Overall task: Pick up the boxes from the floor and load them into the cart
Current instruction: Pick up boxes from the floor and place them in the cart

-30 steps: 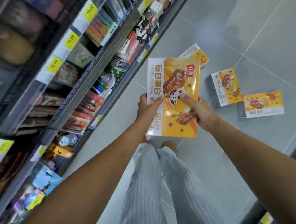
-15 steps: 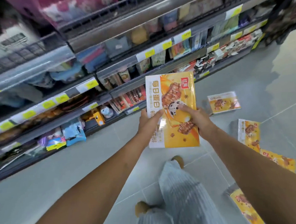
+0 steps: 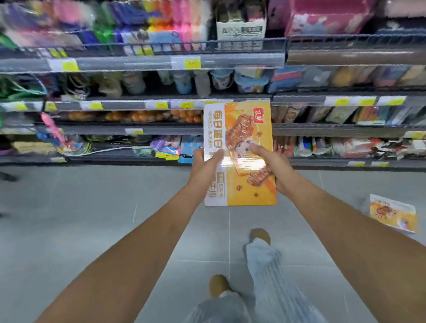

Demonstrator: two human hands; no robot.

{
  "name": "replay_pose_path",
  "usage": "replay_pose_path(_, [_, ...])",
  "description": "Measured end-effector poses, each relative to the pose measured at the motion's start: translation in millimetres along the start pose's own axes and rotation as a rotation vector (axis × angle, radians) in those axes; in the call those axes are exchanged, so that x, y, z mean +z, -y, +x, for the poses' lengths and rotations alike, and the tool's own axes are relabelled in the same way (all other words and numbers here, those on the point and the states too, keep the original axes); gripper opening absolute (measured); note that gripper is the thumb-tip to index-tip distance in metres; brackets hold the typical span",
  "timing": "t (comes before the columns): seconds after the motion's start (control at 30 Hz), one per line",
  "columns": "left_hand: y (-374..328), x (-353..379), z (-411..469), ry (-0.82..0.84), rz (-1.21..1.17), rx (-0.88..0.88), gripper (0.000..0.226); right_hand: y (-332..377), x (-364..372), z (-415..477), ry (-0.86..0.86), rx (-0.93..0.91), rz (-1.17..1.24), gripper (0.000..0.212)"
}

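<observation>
The box (image 3: 240,130) is being pinched at its near half between left grip (image 3: 205,167) and right grip (image 3: 272,163), long axis pointing away.

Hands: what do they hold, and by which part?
The box: left hand grips its left edge, right hand its right edge, about mid-height.

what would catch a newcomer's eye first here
The orange and white box stands out first, held upright at the centre of the view by the left hand and the right hand. Behind it run blurred shelves packed with colourful goods, and a second box of the same kind lies on the grey floor at the right.
</observation>
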State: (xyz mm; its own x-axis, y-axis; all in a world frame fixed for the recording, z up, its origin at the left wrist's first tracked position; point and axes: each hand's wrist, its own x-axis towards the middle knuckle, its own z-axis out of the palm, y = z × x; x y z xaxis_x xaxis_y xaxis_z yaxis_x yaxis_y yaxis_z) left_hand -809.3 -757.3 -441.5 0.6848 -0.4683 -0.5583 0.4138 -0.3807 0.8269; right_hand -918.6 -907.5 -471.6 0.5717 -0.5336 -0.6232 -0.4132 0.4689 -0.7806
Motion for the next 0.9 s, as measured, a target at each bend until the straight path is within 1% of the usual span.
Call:
replay_pose_path(0.03, [-2.8,-11.4,-0.4,-0.007,-0.014,-0.002,0.028,5.4,11.7,0.5,0.02,0.01,-0.001,0.122])
replay_pose_path(0.07, [-4.7,-27.1,-0.3,-0.024,-0.023,-0.005,0.029,15.0,30.5,-3.5,0.047,0.018,-0.003,0.105])
replay_pose_path(0.13, [-10.4,-68.6,0.5,-0.074,-0.105,-0.01,0.031,33.5,76.6,-12.6,0.116,0.031,-0.072,0.055])
replay_pose_path(0.17, [-12.0,-79.1,3.3,-0.078,-0.148,-0.022,0.033,38.6,86.7,-11.6,0.153,0.038,-0.09,0.037])
replay_pose_path(0.2, [-13.8,-93.0,7.3,-0.09,-0.182,-0.034,0.035,43.3,99.3,-5.0,0.179,0.051,-0.121,0.028])
replay_pose_path(0.23, [-15.9,-107.5,9.5,-0.107,-0.214,-0.037,0.035,48.1,113.4,-1.0,0.204,0.076,-0.151,0.026])
replay_pose_path(0.3, [-21.0,-138.7,17.1,-0.142,-0.268,-0.043,0.034,60.6,149.8,9.3,0.26,0.093,-0.182,0.029])
replay_pose_path(0.4, [-28.5,-180.8,30.6,-0.188,-0.332,-0.044,0.035,76.0,203.5,34.0,0.374,0.118,-0.253,0.039])
replay_pose_path(0.43, [-30.8,-199.1,34.8,-0.228,-0.359,-0.038,0.032,82.7,227.7,42.6,0.425,0.13,-0.281,0.042])
replay_pose_path(0.5, [-33.5,-226.0,38.4,-0.282,-0.387,-0.025,0.023,92.3,263.9,54.9,0.467,0.139,-0.316,0.04])
replay_pose_path(0.53, [-34.1,-240.6,39.8,-0.292,-0.389,-0.018,0.024,97.2,283.6,62.4,0.495,0.139,-0.322,0.035])
replay_pose_path(0.57, [-33.9,-253.1,40.9,-0.301,-0.381,-0.002,0.029,101.3,301.3,68.7,0.526,0.136,-0.333,0.034])
replay_pose_path(0.6, [-33.2,-269.8,42.9,-0.337,-0.386,0.012,0.036,106.2,325.7,75.0,0.575,0.126,-0.375,0.04])
replay_pose_path(0.63, [-32.2,-283.3,43.2,-0.38,-0.4,0.026,0.039,108.5,346.5,79.0,0.616,0.119,-0.426,0.051])
replay_pose_path(0.67, [-31.6,-299.1,43.6,-0.437,-0.426,0.041,0.04,108.8,369.6,86.0,0.654,0.117,-0.46,0.057])
replay_pose_path(0.73, [-32.6,-322.5,44.2,-0.512,-0.474,0.053,0.038,110.5,403.0,90.7,0.736,0.112,-0.495,0.055])
replay_pose_path(0.77, [-30.5,-339.9,42.9,-0.554,-0.502,0.051,0.036,108.8,427.8,93.5,0.77,0.122,-0.538,0.059])
replay_pose_path(0.83, [-27.7,-369.3,40.9,-0.615,-0.538,0.039,0.038,105.6,467.4,98.2,0.801,0.117,-0.6,0.073])
replay_pose_path(0.9, [-23.6,-397.2,40.3,-0.656,-0.568,0.038,0.038,100.3,502.4,106.6,0.824,0.112,-0.62,0.081])
